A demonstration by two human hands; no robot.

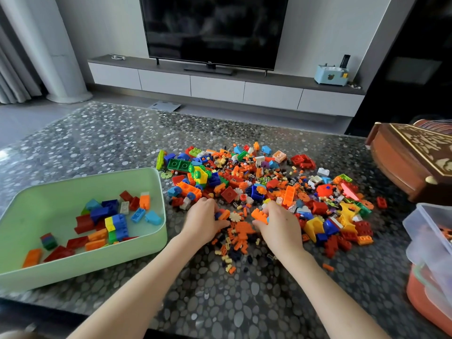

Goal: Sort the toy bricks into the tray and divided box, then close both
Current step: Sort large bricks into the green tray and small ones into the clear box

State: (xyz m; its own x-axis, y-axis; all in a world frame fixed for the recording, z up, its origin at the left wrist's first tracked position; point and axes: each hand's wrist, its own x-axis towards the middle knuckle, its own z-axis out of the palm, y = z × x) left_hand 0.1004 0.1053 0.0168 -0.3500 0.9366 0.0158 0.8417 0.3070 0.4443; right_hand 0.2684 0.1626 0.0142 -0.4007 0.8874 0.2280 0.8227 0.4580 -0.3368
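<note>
The table [97, 133] fills the middle of the frame, and most of the work is left. The pile [269, 187] of loose bricks sprawls across the centre and centre-right, with big and tiny pieces mixed. The tray [161, 192], green, at lower left, stands open with a thin layer of larger bricks on its floor and much of that floor bare; I judge this a small share of the whole. The box [425, 231], clear, is cut off by the right edge. Something orange shows inside, but its dividers and how full it is cannot be told. No lid is plainly in view for either, so closing is not yet begun. At lower centre both hands are at the pile's near edge. The left hand [203, 221] has its fingers curled round a clutch [223, 214] of blue and orange bricks. The right hand [278, 223], just beside it, pinches an orange brick [259, 214] between thumb and curled fingers. Below them lies a scatter of tiny orange and dark pieces, unsorted.
</note>
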